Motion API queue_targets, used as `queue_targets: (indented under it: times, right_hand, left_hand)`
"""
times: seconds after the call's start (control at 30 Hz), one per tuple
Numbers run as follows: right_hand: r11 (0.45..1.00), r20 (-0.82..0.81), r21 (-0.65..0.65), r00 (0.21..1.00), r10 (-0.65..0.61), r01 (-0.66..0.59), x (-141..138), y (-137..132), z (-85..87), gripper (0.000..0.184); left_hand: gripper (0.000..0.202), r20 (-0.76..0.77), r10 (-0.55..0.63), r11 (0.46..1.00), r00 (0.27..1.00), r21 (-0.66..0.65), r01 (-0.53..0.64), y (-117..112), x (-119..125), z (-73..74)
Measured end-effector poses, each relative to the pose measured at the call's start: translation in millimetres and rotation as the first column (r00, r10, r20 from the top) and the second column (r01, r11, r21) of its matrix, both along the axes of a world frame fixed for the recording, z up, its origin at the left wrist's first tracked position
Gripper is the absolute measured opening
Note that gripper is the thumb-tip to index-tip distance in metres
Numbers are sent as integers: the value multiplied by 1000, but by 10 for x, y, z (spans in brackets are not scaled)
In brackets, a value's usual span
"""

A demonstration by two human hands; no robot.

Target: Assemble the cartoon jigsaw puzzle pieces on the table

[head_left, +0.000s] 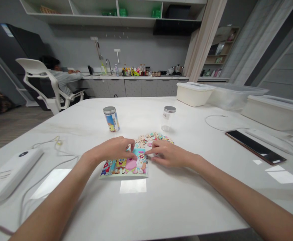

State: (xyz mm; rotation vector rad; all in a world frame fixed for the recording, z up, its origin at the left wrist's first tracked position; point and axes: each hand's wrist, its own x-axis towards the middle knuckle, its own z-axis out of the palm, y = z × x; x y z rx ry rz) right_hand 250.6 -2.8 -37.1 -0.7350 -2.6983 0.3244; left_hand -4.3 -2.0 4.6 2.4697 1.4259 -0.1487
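Observation:
A colourful cartoon jigsaw puzzle [125, 166] lies flat on the white table [161, 201] in front of me. My left hand [115, 149] rests on its upper edge, fingers curled and pinched at a piece near the top. My right hand [166, 153] lies just right of the puzzle, its fingertips pressed onto the top right corner. Behind the hands sits a heap of loose puzzle pieces [153, 138]. Whether either hand holds a piece is hidden by the fingers.
Two small jars with metal lids stand beyond the pieces, one labelled [111, 119], one clear [168, 117]. A dark tablet [254, 146] and white lidded boxes [194, 93] lie to the right, a white device with cables [9, 174] to the left. A person sits at the far counter.

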Motion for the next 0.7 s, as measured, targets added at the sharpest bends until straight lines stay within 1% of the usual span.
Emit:
queue_targets:
  times: [0.07,0.2,0.27,0.33,0.4,0.47,0.53,0.6,0.7]
  right_hand:
    - [999,46,-14,998,43,-43,-28,-53,6,29]
    - [991,48,-79,993,109,-105,-56,-113,21,30]
    - [988,60,-79,988,141,-136,-66,-136,35,33]
    - [990,69,-50,989,133,-130,-73,-147,43,37]
    - [998,38,-6,998,55,-55,-72,-127,33,40]
    - [996,-35,41,996,-83,84,-56,-69,-3,38]
    - [970,-102,61,969,-227,234,-25,15,-57,34]
    - [931,-151,57,925,-349,360,10,98,-114,31]
    - [888,-160,49,881,-444,457,43,170,-164,30]
  left_hand:
    - [37,-2,-4,1000,1000,-21,4,-12,8,-4]
    - [47,-16,6,1000,1000,-10,-6,-6,-14,-13]
    - [48,-20,2,1000,1000,-22,-3,-4,-40,-2]
    - [46,-37,-7,998,999,-65,4,-8,-73,17]
    - [42,-62,0,995,998,-104,-7,-12,-110,34]
    - [38,-89,20,991,996,-127,-31,-10,-151,48]
    - [35,-113,42,989,993,-136,-58,1,-192,63]
    - [35,-107,63,988,992,-134,-77,12,-233,88]
    - [40,-75,99,987,992,-117,-107,11,-287,148]
